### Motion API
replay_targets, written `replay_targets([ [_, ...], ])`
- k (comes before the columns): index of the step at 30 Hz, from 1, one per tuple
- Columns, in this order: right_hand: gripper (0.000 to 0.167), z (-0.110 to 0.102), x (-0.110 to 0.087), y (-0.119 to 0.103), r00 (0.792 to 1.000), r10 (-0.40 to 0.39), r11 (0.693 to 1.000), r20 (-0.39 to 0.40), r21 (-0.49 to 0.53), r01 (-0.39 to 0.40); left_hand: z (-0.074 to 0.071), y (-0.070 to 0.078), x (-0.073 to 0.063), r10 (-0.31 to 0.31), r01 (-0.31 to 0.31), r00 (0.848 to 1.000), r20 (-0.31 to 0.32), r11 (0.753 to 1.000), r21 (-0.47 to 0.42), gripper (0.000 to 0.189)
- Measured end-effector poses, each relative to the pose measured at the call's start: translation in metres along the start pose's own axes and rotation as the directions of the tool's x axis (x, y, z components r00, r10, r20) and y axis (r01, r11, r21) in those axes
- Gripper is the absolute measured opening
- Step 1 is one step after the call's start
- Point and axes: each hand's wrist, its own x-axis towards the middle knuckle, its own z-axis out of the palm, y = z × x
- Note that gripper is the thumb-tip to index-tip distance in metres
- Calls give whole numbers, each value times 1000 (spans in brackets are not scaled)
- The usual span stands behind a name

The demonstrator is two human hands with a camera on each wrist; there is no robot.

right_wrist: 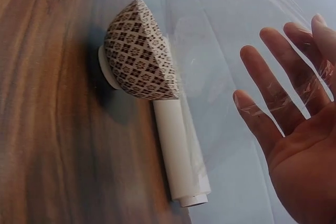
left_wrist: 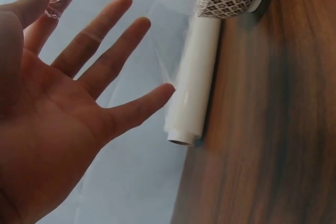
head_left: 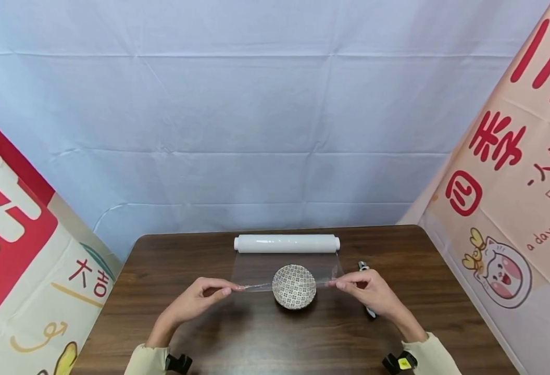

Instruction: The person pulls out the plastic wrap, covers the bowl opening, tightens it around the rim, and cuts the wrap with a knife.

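Observation:
A patterned bowl (head_left: 294, 287) stands upright on the table between my hands. Behind it lies a white roll of plastic wrap (head_left: 286, 244), and a clear sheet of the wrap (head_left: 254, 268) runs from it towards me. My left hand (head_left: 199, 300) pinches the sheet's left corner between thumb and index finger, the other fingers spread in the left wrist view. At the right corner, my right hand (head_left: 377, 296) pinches the bunched film the same way. The front edge stretches between both hands at the bowl; whether it touches the rim, I cannot tell.
A slim object with a silver end (head_left: 370, 312) lies beneath my right hand, partly hidden by it. The dark wooden table (head_left: 162, 265) ends at a pale cloth backdrop (head_left: 237, 120). Printed cloths hang at both sides.

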Motion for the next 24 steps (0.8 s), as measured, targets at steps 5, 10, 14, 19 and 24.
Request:
replay_targets([
  [5,25,5,-4,6,1000,17,1000,4,-3,-17,4,-7,-4,7,-7,1000,12,1000,-3,28],
  [10,24,11,-7,11,1000,16,1000,0,15,-16,9,-14,-9,24,-24,1000,6,1000,-13,29],
  [14,25,14,-9,11,1000,6,1000,1,20,-6,10,-15,-12,18,-18,1000,4,999,-27,29],
  [19,26,15,-11,8,1000,2,999,7,38,-2,12,-16,-14,32,-31,999,12,998,-55,30],
  [24,26,14,-13,5,1000,-3,999,2,33,3,15,-16,-14,34,-32,999,27,997,-76,29],
])
